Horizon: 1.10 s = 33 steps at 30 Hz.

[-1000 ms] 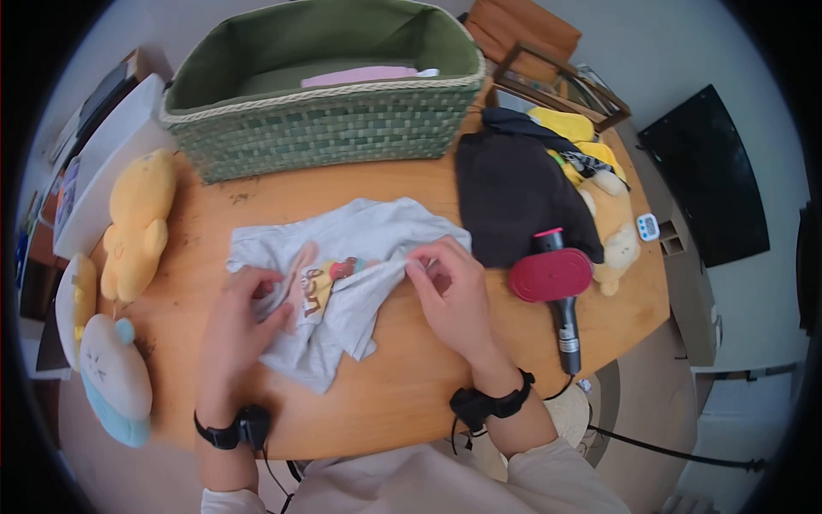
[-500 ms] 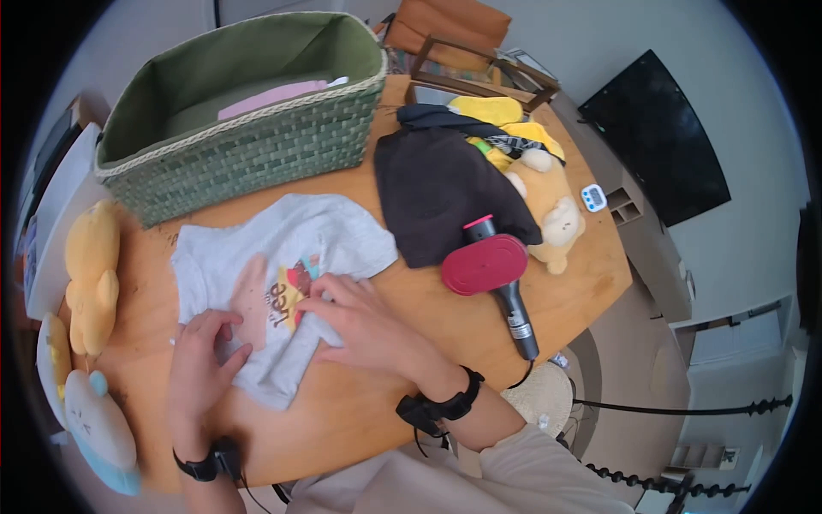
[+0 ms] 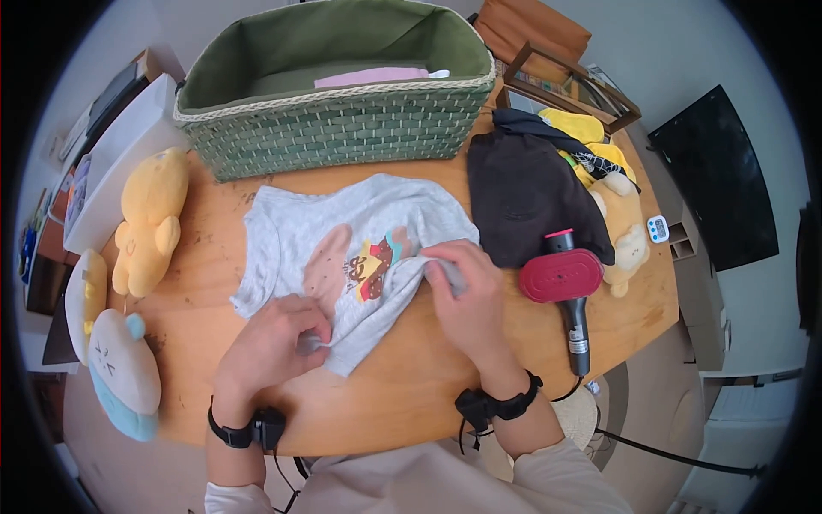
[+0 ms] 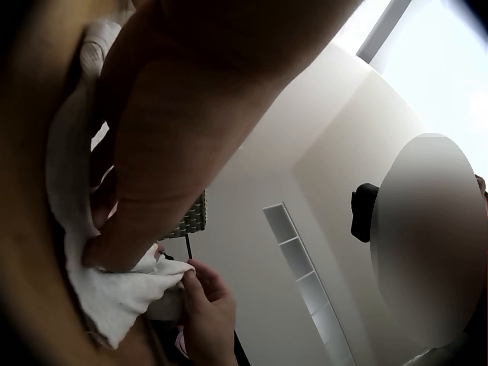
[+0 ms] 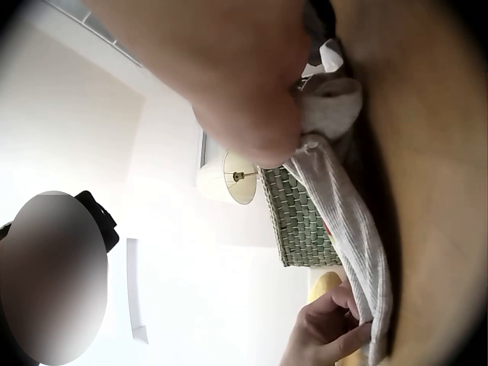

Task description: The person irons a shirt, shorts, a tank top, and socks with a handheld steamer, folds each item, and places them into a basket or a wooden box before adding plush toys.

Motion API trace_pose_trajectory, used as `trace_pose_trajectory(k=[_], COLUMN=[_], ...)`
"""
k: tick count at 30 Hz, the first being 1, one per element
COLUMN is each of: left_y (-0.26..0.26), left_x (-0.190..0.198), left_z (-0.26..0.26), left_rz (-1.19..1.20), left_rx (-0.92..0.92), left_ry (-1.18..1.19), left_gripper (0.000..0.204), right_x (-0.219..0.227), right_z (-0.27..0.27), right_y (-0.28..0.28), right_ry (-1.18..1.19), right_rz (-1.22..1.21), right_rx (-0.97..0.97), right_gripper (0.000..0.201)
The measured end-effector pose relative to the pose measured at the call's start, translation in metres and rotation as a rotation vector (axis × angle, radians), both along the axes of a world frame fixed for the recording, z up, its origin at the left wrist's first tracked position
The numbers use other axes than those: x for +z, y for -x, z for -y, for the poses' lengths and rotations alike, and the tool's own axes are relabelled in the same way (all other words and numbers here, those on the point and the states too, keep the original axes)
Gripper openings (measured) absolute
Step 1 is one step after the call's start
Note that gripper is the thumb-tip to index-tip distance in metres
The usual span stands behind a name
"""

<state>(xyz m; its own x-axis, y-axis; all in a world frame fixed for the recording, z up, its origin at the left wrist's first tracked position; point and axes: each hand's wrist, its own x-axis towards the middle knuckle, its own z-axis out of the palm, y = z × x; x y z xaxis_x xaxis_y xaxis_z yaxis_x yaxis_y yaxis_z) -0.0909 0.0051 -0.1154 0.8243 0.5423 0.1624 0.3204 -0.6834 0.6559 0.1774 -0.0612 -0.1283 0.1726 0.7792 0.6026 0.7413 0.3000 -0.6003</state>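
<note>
A light grey T-shirt point(image 3: 291, 224) with a burger print lies spread on the wooden table point(image 3: 411, 407). My left hand point(image 3: 272, 344) pinches its near edge between thumb and fingers. Farther right, my right hand point(image 3: 469, 295) pinches the edge by the print, where a fold of cloth bunches under the fingers. In the right wrist view the shirt's edge point(image 5: 347, 221) is stretched between the two hands, raised off the table near the right hand.
A green woven basket point(image 3: 342, 133) holding pink cloth stands behind the shirt. Dark folded clothing point(image 3: 531, 201) and a red-headed handheld appliance point(image 3: 561, 276) lie to the right, near a plush toy point(image 3: 629, 248). Yellow point(image 3: 152, 218) and white-blue point(image 3: 124, 373) plush toys sit left.
The rumpled shirt has become flatter and more spread out. My right hand has gone from over the print to the right edge; my left hand now pinches the near edge.
</note>
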Motion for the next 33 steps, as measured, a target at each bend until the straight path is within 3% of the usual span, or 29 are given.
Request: trace_pose_trajectory(k=[1,3,4,6,7,9,10,12,13,15,16,17,19,20,22,26,29,31,32,33], left_y=[0.002,0.005,0.007,0.012,0.012,0.01,0.01,0.009,0.008,0.014,0.016,0.014,0.015,0.015,0.013,0.012,0.014,0.016,0.017,0.019], left_x=[0.001,0.005,0.008,0.016,0.02,0.025,0.024,0.018,0.015,0.009,0.011,0.015,0.019,0.018,0.015,0.017,0.022,0.023,0.023,0.023], left_z=[0.0,0.001,0.002,0.003,0.004,0.004,0.004,0.004,0.003,0.001,0.001,0.001,0.004,0.005,0.007,0.011,0.012,0.014,0.015,0.015], left_rz=[-0.001,-0.089,-0.088,-0.233,-0.23,-0.304,-0.302,-0.186,-0.185,-0.153,-0.167,-0.238,-0.327,-0.367,-0.41,-0.441,-0.504,-0.584,-0.584,-0.543], left_rx=[0.006,0.076,0.076,0.079,0.078,0.097,0.096,0.224,0.225,0.335,0.355,0.344,0.355,0.317,0.249,0.242,0.2,0.04,0.042,-0.117], left_ry=[0.001,0.227,0.226,0.451,0.451,0.467,0.467,0.366,0.366,0.223,0.217,0.201,0.185,0.174,0.139,0.111,0.293,0.467,0.47,0.614], left_gripper=[0.021,0.016,0.016,0.012,0.012,0.007,0.007,0.007,0.007,0.006,0.006,0.006,0.007,0.009,0.013,0.013,0.013,0.017,0.017,0.021], right_x=[0.0,0.001,0.005,0.015,0.018,0.021,0.021,0.021,0.018,0.01,0.008,0.009,0.016,0.016,0.016,0.019,0.021,0.022,0.027,0.037], right_z=[0.002,0.008,0.01,0.013,0.014,0.016,0.016,0.016,0.017,0.016,0.013,0.011,0.01,0.009,0.01,0.015,0.018,0.022,0.023,0.023], right_y=[0.001,0.0,-0.003,-0.01,-0.011,-0.013,-0.013,-0.013,-0.013,-0.007,-0.007,-0.005,-0.002,-0.002,-0.002,-0.005,-0.012,-0.018,-0.018,-0.019], right_ry=[0.001,0.183,0.182,0.523,0.522,1.077,1.078,1.175,1.175,0.847,0.743,0.74,0.67,0.668,0.706,0.824,0.889,1.051,1.053,1.184], right_rz=[-0.001,-0.483,-0.482,-0.681,-0.679,-0.698,-0.697,-0.547,-0.546,-0.736,-0.627,-0.638,-0.304,-0.311,-0.103,-0.103,-0.068,-0.068,-0.068,-0.101], right_rx=[0.006,0.026,0.026,0.35,0.349,0.87,0.869,1.102,1.103,0.706,0.613,0.641,0.324,0.345,0.32,0.341,0.416,0.605,0.608,0.705], right_gripper=[0.018,0.016,0.016,0.021,0.021,0.029,0.029,0.033,0.033,0.036,0.034,0.034,0.027,0.027,0.018,0.015,0.015,0.016,0.016,0.017])
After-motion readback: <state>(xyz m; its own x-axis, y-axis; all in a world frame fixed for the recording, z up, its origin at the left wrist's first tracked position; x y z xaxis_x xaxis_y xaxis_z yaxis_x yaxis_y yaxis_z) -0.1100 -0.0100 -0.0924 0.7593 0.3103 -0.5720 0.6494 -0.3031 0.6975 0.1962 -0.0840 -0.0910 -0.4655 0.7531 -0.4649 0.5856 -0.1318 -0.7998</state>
